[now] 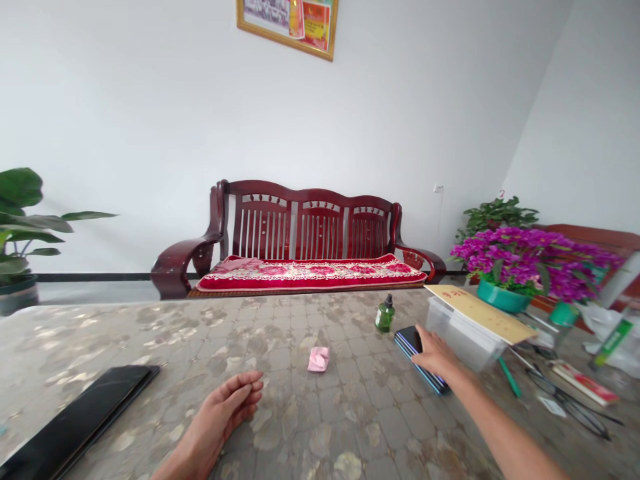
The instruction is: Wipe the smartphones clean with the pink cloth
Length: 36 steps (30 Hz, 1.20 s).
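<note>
My right hand (435, 353) reaches over a stack of dark, flat phones (409, 338), thumb and fingers closed around the upper one. The stack lies slantwise on the patterned tablecloth (300, 427). Just behind it stands a small green bottle (385, 315) with a black top. My left hand (225, 410) rests at the near side of the table, fingers curled together and the thumb against them, with nothing visible in it. A crumpled pink cloth or paper piece (319, 359) lies between the two hands, touching neither.
A clear plastic box (463, 337) with a tan envelope (480, 313) on top stands beside my right hand. Right of it are eyeglasses (570, 403), a green pen (510, 378) and purple flowers (530, 260). A black flat object (80, 420) lies left. Beyond the table is a wooden bench (320, 227).
</note>
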### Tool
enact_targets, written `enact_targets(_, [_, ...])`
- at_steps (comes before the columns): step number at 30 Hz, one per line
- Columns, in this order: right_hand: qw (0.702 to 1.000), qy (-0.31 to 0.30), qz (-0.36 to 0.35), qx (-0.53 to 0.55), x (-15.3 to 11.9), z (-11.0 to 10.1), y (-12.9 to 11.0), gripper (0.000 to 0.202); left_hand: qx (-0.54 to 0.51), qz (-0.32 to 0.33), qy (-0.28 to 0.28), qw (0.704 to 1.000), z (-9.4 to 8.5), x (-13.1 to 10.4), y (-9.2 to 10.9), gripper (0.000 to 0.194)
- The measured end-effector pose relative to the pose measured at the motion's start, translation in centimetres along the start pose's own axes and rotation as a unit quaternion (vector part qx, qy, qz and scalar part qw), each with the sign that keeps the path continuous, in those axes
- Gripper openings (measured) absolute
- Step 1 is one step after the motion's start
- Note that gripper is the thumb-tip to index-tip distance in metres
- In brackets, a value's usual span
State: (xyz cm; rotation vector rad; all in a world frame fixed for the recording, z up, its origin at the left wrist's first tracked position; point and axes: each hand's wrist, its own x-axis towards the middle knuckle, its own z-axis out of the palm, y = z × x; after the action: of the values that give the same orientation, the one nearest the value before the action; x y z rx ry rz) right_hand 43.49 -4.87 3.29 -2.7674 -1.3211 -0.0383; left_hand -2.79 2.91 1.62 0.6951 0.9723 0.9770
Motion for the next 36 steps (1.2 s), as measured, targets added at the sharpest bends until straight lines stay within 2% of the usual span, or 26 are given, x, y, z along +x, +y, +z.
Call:
enact_targets(17, [1.000, -0.002, 0.015, 0.004, 0.0, -0.1, 0.4, 0.090, 0.004, 0.004, -0.026, 1.000, -0.4, 0.4, -0.4, 0.019])
enact_targets(22, [1.000, 0.015, -0.001, 0.008, -0.5, -0.3, -0.1, 0.084, 0.023, 0.023, -0.034, 0.999, -0.4, 0.6, -0.6, 0.020])
enact_targets(25, [0.993, 0.044, -0.088, 0.072, -1.4, 0.3, -2.6, 0.068, 0.064, 0.057, -0.056, 0.995, -0.2, 0.8, -1.3, 0.020])
enact_targets(27, [0.978, 0.027, -0.165, 0.127, -2.5, 1.3, -5.5, 0.059, 0.096, 0.087, -0.076, 0.989, -0.1, 1.0, -1.9, 0.020])
enact_targets(31, [0.907, -0.044, -0.288, 0.303, -5.2, 3.6, -12.9, 0.063, 0.170, 0.160, -0.091, 0.968, 0.2, 1.0, -3.3, 0.019])
enact_targets(33, [0.895, -0.047, -0.294, 0.331, -5.9, 4.5, -16.1, 0.064, 0.212, 0.181, -0.089, 0.956, 0.2, 0.8, -3.6, 0.018])
enact_targets(36, [0.912, -0.010, -0.254, 0.322, -5.5, 5.3, -19.2, 0.061, 0.296, 0.209, -0.099, 0.927, 0.2, 0.6, -3.2, 0.022])
